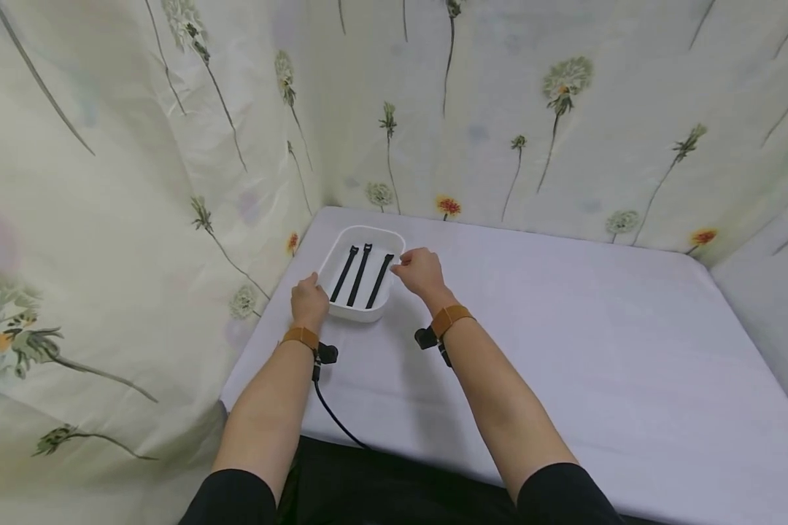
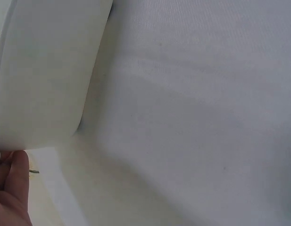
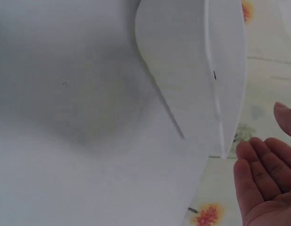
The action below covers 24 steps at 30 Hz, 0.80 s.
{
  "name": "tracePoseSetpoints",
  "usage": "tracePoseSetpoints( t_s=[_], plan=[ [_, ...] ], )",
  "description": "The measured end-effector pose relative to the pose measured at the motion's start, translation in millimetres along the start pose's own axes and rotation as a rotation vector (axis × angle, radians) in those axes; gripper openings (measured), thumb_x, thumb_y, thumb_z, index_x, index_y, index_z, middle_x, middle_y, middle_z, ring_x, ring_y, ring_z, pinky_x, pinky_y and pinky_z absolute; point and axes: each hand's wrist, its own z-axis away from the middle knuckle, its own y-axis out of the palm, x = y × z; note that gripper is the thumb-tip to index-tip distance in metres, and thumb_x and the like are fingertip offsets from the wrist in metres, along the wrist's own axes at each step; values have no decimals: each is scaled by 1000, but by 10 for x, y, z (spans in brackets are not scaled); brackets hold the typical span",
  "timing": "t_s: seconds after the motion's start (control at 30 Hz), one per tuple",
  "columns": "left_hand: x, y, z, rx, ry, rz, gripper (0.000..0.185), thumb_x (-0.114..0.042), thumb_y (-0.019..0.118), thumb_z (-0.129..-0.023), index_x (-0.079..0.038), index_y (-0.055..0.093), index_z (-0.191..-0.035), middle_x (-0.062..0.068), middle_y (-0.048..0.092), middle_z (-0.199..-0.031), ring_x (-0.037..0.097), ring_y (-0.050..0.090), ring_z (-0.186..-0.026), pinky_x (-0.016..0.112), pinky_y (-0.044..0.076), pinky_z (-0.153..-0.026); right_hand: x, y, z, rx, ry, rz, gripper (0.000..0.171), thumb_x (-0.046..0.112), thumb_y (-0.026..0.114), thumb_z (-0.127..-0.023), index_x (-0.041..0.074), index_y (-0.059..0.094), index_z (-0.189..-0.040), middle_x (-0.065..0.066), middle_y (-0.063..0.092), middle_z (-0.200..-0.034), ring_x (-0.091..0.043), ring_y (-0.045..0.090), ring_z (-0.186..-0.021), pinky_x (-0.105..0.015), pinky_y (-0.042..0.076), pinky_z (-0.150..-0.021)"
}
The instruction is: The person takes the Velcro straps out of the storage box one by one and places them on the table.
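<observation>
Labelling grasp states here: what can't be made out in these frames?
- Left hand fingers: head view, behind the knuckles; left wrist view cuts them at the edge.
- Straps: missing from both wrist views, tray wall hides them.
- Right hand contact with tray: unclear in both views.

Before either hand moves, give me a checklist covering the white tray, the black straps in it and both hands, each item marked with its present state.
1. White tray sits flat on the table, near the left back corner: ok.
2. Three black straps lie side by side inside the tray, none hanging over the rim: ok.
3. Left hand is at the tray's left side: ok; firm grip: cannot tell.
4. Right hand is at the tray's right rim with fingers relaxed and holding nothing: ok.
5. Right hand touching the rim: cannot tell; the right wrist view shows a gap.
6. Wrist camera cable trails toward the person, away from the tray: ok.
</observation>
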Motion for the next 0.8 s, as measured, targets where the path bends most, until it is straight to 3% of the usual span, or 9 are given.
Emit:
tracePoseSetpoints(
  t_s=[0.37, 0.53, 0.67, 0.8],
  plan=[
    [19, 29, -14, -22, 7, -1, 43, -3, 47, -101, 0, 51, -144, 22, 55, -145, 36, 53, -134, 45, 45, -110, 119, 230, -8, -8, -22, 58, 35, 26, 70, -92, 1, 73, -116, -14, 74, -109, -28, 66, -99, -39, 55, -81],
    [58, 55, -10, -54, 45, 2, 42, -3, 49, -99, 1, 55, -140, 22, 58, -141, 37, 55, -131, 46, 45, -108, 174, 291, 14, -2, -14, 59, 28, 26, 71, -92, 1, 76, -103, -12, 74, -90, -23, 62, -80, -32, 50, -68],
    [98, 68, 23, -92, 66, 14, 41, -3, 51, -96, 3, 59, -136, 22, 62, -136, 36, 58, -129, 46, 48, -105, 203, 366, 22, 21, -2, 84, 23, 26, 71, -92, 5, 74, -84, -2, 62, -68, -14, 51, -63, -24, 42, -56],
    [101, 75, 77, -109, 88, 25, 40, -4, 54, -94, 5, 61, -132, 22, 63, -133, 33, 61, -124, 45, 53, -98, 227, 428, 17, 39, 7, 130, 45, 27, 69, -93, 10, 49, -57, 4, 34, -51, -10, 31, -50, -23, 32, -49]
  ],
)
